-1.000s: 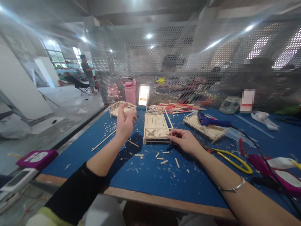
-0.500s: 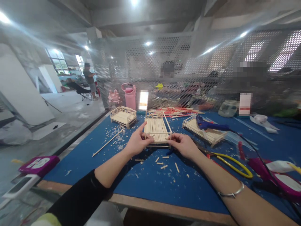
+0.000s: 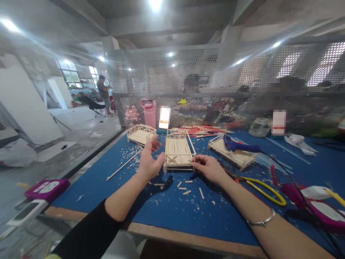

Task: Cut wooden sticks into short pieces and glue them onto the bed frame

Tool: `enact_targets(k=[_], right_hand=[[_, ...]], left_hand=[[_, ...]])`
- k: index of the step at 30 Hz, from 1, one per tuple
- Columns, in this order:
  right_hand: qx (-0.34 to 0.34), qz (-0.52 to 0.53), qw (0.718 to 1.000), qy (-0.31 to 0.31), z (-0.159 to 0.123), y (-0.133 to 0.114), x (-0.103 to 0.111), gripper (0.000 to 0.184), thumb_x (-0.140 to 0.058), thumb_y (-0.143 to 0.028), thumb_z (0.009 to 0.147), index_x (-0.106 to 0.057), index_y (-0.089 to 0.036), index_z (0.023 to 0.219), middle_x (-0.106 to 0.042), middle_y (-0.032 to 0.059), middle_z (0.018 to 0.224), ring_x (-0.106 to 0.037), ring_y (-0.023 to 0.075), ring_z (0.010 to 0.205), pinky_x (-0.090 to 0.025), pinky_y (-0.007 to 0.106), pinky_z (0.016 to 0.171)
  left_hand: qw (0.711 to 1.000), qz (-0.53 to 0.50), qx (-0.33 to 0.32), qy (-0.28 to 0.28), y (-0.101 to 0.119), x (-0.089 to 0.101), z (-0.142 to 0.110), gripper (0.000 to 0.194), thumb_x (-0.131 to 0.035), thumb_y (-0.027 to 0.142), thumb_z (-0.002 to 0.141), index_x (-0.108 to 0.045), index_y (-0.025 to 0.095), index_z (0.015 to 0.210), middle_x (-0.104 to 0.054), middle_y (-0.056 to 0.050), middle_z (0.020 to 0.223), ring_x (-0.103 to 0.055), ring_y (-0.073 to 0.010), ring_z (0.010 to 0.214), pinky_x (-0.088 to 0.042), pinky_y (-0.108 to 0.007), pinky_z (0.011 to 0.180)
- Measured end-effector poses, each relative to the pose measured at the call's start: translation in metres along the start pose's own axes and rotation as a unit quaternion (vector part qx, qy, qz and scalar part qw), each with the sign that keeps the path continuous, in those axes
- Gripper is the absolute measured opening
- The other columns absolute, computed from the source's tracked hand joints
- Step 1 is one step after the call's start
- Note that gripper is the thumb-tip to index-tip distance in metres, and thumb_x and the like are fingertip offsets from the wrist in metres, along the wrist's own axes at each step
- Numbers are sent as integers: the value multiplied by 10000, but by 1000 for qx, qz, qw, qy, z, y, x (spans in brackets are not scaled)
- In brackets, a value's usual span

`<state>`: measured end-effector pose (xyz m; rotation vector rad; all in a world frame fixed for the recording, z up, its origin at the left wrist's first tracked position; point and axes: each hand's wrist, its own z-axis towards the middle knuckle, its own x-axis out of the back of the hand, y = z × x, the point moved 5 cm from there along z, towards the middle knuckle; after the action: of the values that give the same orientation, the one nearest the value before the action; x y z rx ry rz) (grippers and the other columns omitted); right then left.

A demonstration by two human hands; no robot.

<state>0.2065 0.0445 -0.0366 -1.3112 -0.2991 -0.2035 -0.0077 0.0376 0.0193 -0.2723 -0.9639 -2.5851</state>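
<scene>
Left hand (image 3: 149,161) now beside stick frame (image 3: 177,148)

The right hand (image 3: 208,167) pinches the stick bed's (image 3: 178,147) near corner; the left hand (image 3: 149,160) hovers beside it, fingers parted.

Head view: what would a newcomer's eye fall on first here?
Probably the slatted stick model mid-table, the right hand at its near right corner and the left hand open beside it. Next, the blue glue gun lying across another stick model on the right, with bright yellow handles nearer the person. The pink bottle stands out at the back.
</scene>
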Motion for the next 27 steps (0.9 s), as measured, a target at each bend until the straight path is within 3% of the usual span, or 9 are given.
enact_targets(k=[2,3,5,6,8,11,16,23,27], right_hand=[[2,4,1000,-2,0,0,0,282,-617,-453,610,-568,-185,680,-468,-61,516,-398,86,443,-325,234,446],[3,6,1000,-3,1,0,0,278,-618,-450,610,-567,-185,678,-467,-62,516,-396,85,440,-322,234,444],[5,8,1000,-5,1,-1,-1,269,-619,-440,613,-565,-185,681,-462,-66,515,-395,84,438,-322,234,445],[5,9,1000,-6,1,-2,-1,266,-618,-437,615,-563,-186,685,-460,-68,514,-394,84,439,-322,235,447],[8,9,1000,-9,1,-3,-1,264,-614,-435,619,-557,-187,687,-460,-69,518,-388,83,445,-321,234,453],[15,7,1000,-16,0,-5,-2,268,-601,-445,622,-547,-188,671,-459,-66,524,-376,84,458,-315,234,457],[29,-7,999,-24,0,-7,-3,283,-560,-461,634,-558,-184,693,-455,-61,525,-352,85,462,-309,235,454],[49,-66,997,-5,0,-13,-4,302,-521,-487,657,-556,-187,641,-477,-42,512,-400,99,472,-354,242,466],[59,-147,984,77,-11,-27,14,367,-548,-470,665,-590,-173,876,-498,-53,520,-441,115,469,-385,249,482]], left_hand=[[998,44,-5,54,18,5,-9,322,-518,209,767,-580,142,1076,-613,-18,748,-540,-129,650,-464,-265,659],[998,59,12,3,25,-2,-15,223,-499,228,796,-620,148,965,-603,-2,661,-527,-123,575,-447,-247,594],[977,103,50,-178,35,-27,-29,185,-496,256,822,-659,173,795,-624,0,593,-536,-132,515,-425,-246,547],[962,127,63,-233,38,-37,-35,188,-502,257,824,-674,181,815,-645,-7,601,-562,-148,528,-430,-255,556],[940,180,79,-279,42,-54,-40,260,-497,261,839,-656,185,1030,-686,-35,670,-623,-195,611,-453,-286,608],[920,254,86,-286,39,-71,-32,350,-432,262,884,-569,165,1192,-713,-102,823,-665,-250,773,-472,-323,685],[909,284,93,-292,29,-87,-20,272,-398,246,908,-659,188,961,-717,-129,886,-675,-258,821,-472,-322,697],[908,292,82,-289,23,-89,-20,299,-361,251,932,-653,188,941,-719,-108,870,-673,-241,819,-454,-295,670],[908,287,64,-298,27,-82,-22,325,-311,249,949,-629,184,953,-712,-92,863,-667,-217,794,-446,-278,655]])
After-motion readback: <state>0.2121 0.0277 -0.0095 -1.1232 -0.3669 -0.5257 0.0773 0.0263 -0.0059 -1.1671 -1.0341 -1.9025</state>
